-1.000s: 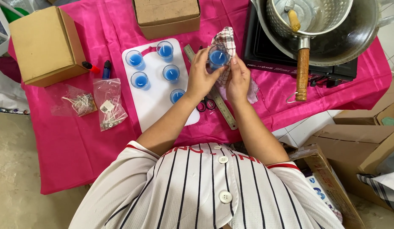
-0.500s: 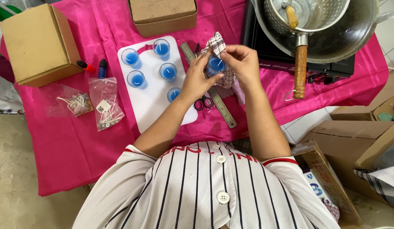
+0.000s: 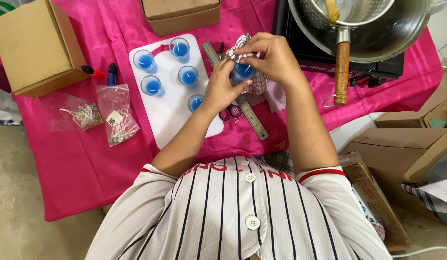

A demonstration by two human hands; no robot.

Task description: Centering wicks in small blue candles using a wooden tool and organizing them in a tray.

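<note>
My left hand point(image 3: 222, 85) grips a small glass of blue wax point(image 3: 242, 72) from the side. My right hand point(image 3: 271, 57) presses a checked cloth point(image 3: 254, 86) over the glass's rim from above. Both hands are over the pink tablecloth point(image 3: 79, 163), just right of a white cutting board point(image 3: 170, 115). Several more glasses of blue wax stand on that board, among them one at the far left point(image 3: 145, 59) and one at the board's near right point(image 3: 196, 102).
A metal ruler point(image 3: 250, 115) and scissors handles point(image 3: 230, 112) lie under my hands. Two bags of wicks point(image 3: 118, 120) lie left of the board. Cardboard boxes point(image 3: 35, 45) stand at the left and back. A large metal pot with a wooden-handled ladle point(image 3: 342, 62) sits on a black stove at the right.
My right hand has moved over the top of the glass with the cloth. My left hand keeps its hold on the glass.
</note>
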